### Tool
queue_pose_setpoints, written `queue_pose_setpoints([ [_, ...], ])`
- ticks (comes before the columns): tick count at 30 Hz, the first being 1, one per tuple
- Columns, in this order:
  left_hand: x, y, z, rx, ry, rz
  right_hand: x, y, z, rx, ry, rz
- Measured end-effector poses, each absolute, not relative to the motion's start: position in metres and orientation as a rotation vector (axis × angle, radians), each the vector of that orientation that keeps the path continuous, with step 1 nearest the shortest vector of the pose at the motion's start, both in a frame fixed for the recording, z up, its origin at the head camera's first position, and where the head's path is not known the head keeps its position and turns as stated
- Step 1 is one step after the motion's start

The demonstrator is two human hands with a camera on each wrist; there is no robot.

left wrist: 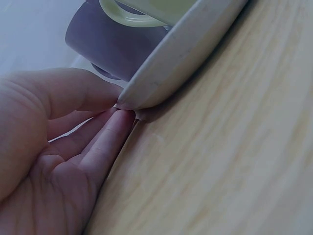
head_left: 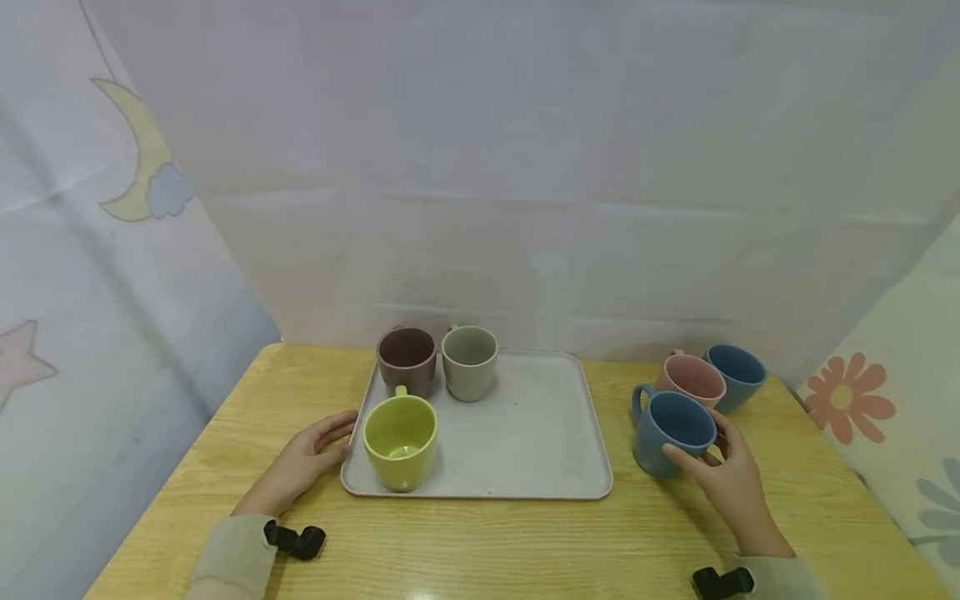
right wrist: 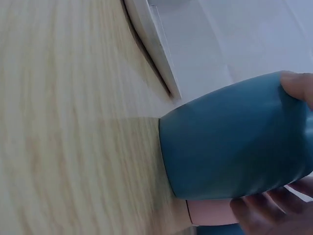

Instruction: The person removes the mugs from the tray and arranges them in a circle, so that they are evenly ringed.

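My right hand (head_left: 723, 471) holds a blue mug (head_left: 660, 442) near its rim, thumb on the near side and fingers round the right side. The mug's base meets the wooden table in the right wrist view, and its handle points back left. At the left edge of a pale rectangular tray (head_left: 525, 433), my left hand (head_left: 300, 458) pinches the rim between thumb and fingertips, as the left wrist view shows. A yellow-green mug (head_left: 401, 446) stands on the tray close to that hand. Behind it are a dark mauve mug (head_left: 408, 367) and a grey mug (head_left: 471, 367).
Right behind the held mug stands a pink mug (head_left: 692, 377), with a second blue mug (head_left: 738, 375) beside it at the back right. A pale cloth backdrop (head_left: 525, 208) hangs along the back edge of the wooden table (head_left: 450, 550).
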State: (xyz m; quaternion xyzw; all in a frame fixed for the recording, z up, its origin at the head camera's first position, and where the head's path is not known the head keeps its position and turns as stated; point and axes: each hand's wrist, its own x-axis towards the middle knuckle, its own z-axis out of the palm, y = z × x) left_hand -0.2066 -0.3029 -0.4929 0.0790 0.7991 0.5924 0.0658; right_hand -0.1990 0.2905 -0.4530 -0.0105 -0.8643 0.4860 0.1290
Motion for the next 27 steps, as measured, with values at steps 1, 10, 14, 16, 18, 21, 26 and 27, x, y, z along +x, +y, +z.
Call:
queue_pose_setpoints([
  [1,-0.207,-0.303,-0.493,0.235,2.409,1.787,-0.199,0.290,-0.452,-0.024,-2.510,1.395],
  [10,-0.209,-0.303,-0.495,0.217,2.415,1.783,-0.191,0.271,-0.427,-0.002,-2.273,1.089],
  [14,-0.208,-0.304,-0.494,0.220,2.407,1.783,-0.190,0.256,-0.414,0.118,-2.148,1.028],
  [16,-0.208,-0.304,-0.494,0.216,2.403,1.788,-0.190,0.247,-0.408,0.213,-2.115,1.037],
  [18,-0.207,-0.304,-0.494,0.215,2.399,1.793,-0.192,0.237,-0.404,0.322,-2.094,1.061],
  [21,-0.206,-0.304,-0.494,0.216,2.397,1.801,-0.195,0.220,-0.401,0.466,-2.086,1.095],
  [26,-0.207,-0.304,-0.494,0.233,2.403,1.798,-0.199,0.187,-0.399,0.601,-2.116,1.146],
  [27,-0.207,-0.304,-0.494,0.235,2.402,1.798,-0.199,0.180,-0.400,0.622,-2.118,1.164],
])
